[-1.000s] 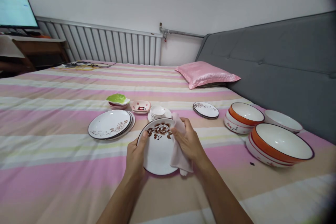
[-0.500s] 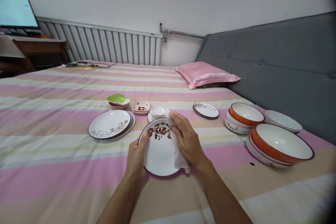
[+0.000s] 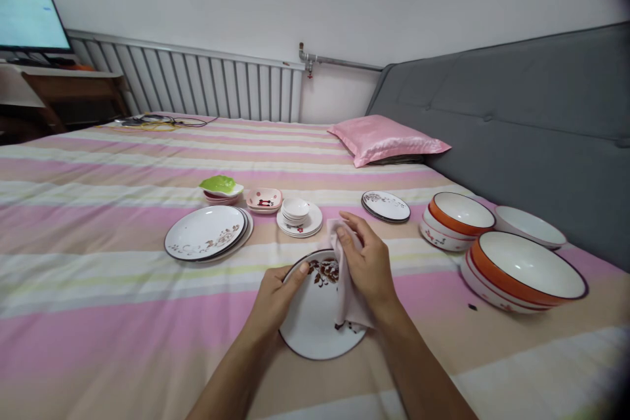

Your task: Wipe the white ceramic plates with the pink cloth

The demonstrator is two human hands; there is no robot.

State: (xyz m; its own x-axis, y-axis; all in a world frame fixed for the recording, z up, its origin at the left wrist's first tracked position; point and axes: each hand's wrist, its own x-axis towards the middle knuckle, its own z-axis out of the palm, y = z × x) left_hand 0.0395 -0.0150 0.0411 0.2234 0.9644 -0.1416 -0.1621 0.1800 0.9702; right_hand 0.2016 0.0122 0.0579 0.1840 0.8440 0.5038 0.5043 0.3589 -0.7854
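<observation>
A round white plate [image 3: 315,318] with a dark rim and brown flowers is tilted above the striped bed cover. My left hand [image 3: 278,292] grips its left edge, thumb on the face and the other fingers hidden behind. My right hand [image 3: 367,259] pinches a pale pink cloth [image 3: 347,295], which lies over the plate's right side and hides part of the pattern. Just beyond the plate sit small white bowls [image 3: 296,210] stacked on white saucers [image 3: 315,220].
At left lie stacked flowered plates [image 3: 199,233], a green leaf-shaped dish [image 3: 219,184] and pink dishes [image 3: 264,199]. At right are smaller plates [image 3: 386,205], orange-rimmed bowls [image 3: 531,269] and a white bowl [image 3: 529,224]. A pink pillow [image 3: 386,138] rests near the grey headboard [image 3: 516,105].
Both hands have brought the plate nearer to me and slightly right. The cloth has moved with the right hand, and the saucers behind now show more fully.
</observation>
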